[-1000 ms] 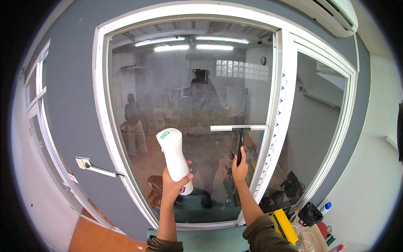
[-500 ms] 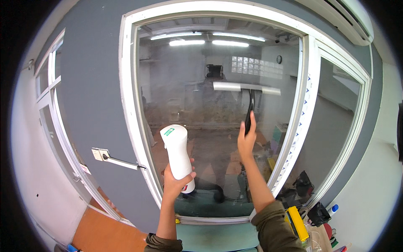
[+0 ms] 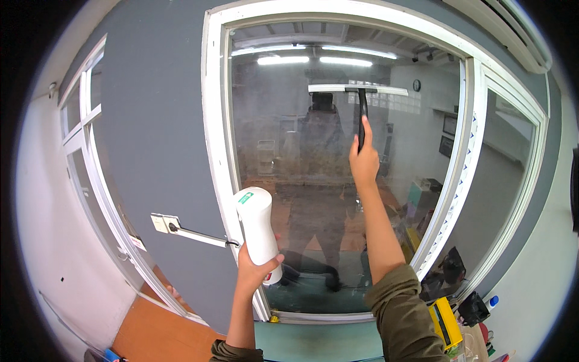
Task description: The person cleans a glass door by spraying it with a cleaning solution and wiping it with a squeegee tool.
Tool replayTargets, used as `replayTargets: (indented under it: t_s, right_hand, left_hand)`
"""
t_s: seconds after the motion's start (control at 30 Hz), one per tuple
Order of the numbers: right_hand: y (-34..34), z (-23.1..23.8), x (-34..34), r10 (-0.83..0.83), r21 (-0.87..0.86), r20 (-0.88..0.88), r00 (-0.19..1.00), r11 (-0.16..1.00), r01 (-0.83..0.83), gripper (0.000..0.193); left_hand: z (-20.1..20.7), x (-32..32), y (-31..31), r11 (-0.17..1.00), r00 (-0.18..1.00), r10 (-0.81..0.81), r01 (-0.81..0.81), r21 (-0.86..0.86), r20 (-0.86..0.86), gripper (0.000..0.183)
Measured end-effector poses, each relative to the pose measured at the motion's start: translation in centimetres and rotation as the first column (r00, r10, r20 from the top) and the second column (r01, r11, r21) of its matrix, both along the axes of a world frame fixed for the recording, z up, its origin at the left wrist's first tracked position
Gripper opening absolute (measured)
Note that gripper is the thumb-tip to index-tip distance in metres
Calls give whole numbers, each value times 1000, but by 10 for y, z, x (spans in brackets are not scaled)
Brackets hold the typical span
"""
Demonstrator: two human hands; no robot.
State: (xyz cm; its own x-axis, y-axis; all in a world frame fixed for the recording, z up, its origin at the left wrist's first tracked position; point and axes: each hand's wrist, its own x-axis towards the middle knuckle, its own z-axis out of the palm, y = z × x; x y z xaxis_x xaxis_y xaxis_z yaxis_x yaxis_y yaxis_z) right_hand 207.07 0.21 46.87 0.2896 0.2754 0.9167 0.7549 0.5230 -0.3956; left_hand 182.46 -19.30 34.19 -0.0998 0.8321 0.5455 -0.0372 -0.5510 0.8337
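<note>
My right hand [image 3: 365, 160] is closed round the black handle of a window squeegee [image 3: 362, 99]. The squeegee's wide pale blade lies level against the upper part of the window pane [image 3: 289, 163], which looks hazy in places. My left hand [image 3: 256, 268] grips a white spray bottle [image 3: 258, 223] around its lower half, fingers partly hidden behind it. The bottle stands upright, a little tilted, in front of the window's lower left side. Its top carries a green label.
A white frame [image 3: 217, 139] surrounds the pane. On the grey wall [image 3: 151, 120] a socket [image 3: 164, 224] has a plug and cable trunking. A greenish surface [image 3: 319, 344] lies below the window. A yellow box [image 3: 445, 323] and a black bag [image 3: 473, 309] stand at lower right.
My right hand has raised the squeegee higher on the pane. The view has shifted, so the window sits further right. The left hand still holds the spray bottle, now nearer the left frame.
</note>
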Motion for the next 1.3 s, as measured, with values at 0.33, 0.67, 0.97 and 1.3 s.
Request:
replayTargets:
  t_s: [0.33, 0.67, 0.97, 1.3]
  right_hand:
    - [-23, -206, -29, -47, 35, -84, 995, 998, 50, 48]
    - [-63, -281, -71, 103, -102, -286, 953, 985, -137, 49]
    - [-53, -44, -135, 299, 103, -154, 942, 953, -286, 52]
    - [-13, 76, -195, 74, 23, 107, 992, 997, -77, 59]
  left_hand:
    - [-15, -37, 10, 993, 993, -105, 108, -49, 54, 46]
    - [-26, -74, 5, 985, 985, -157, 161, -56, 66, 46]
    - [-33, -110, 2, 982, 985, -163, 168, -90, 65, 46]
    - [-34, -136, 5, 984, 987, -139, 147, -98, 84, 45]
